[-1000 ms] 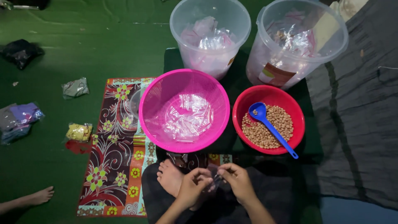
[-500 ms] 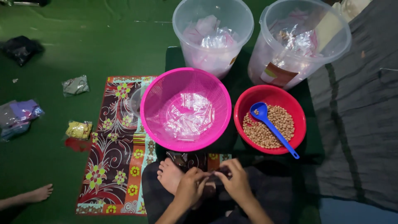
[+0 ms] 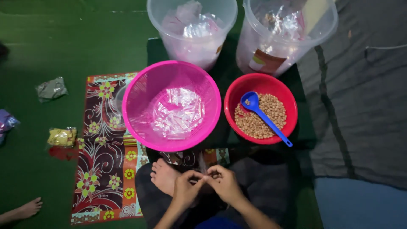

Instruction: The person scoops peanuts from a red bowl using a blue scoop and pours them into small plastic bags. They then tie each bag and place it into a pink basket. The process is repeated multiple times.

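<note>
My left hand point(image 3: 185, 189) and my right hand point(image 3: 225, 183) meet fingertip to fingertip over my lap, pinching a small clear plastic bag point(image 3: 203, 166) between them. My bare foot point(image 3: 163, 176) lies just left of the hands. In front of me stands a pink basket point(image 3: 140, 89) that holds several clear plastic bags point(image 3: 177, 113). To its right, a red bowl point(image 3: 237, 91) of brown peanuts point(image 3: 271, 111) has a blue spoon point(image 3: 258, 111) resting in it.
Two clear plastic buckets point(image 3: 191, 48) point(image 3: 258, 46) with bags inside stand at the back. A flowered mat point(image 3: 101, 169) lies on the green floor with small packets point(image 3: 51, 88) point(image 3: 62, 136) to its left. Another person's foot point(image 3: 26, 209) shows at the lower left. Grey cloth point(image 3: 360, 106) covers the right.
My hands have drawn closer together, and the fingertips now touch around the small bag. The bowls and basket have not moved.
</note>
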